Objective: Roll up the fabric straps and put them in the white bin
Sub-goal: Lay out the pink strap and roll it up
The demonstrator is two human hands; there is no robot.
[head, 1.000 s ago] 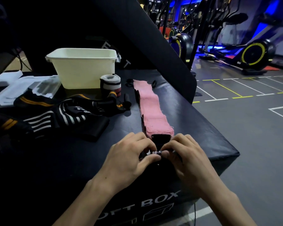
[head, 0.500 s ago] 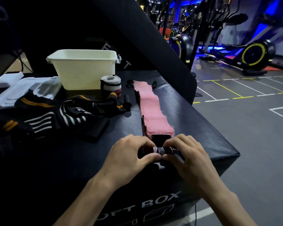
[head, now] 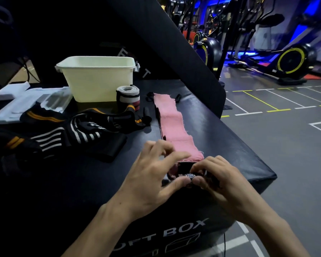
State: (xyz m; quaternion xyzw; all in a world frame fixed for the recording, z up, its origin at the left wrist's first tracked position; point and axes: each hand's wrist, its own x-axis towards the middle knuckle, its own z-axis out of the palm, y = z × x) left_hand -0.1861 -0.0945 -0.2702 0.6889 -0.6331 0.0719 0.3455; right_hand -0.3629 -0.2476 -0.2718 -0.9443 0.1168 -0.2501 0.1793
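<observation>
While the pink strap (head: pixel 174 125) lies flat along the table (head: pixel 220 130), soft, light and likely floppy, left hand (head: pixel 152 175) and right hand (head: pixel 220 180) pinch its rolled near end, best held there by the edges.

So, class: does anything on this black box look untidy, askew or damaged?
Yes. The pink strap has frayed, ragged edges and lies slightly crooked. Beside it, black striped straps sit in a tangled heap, unrolled. One rolled strap stands outside the white bin.
</observation>
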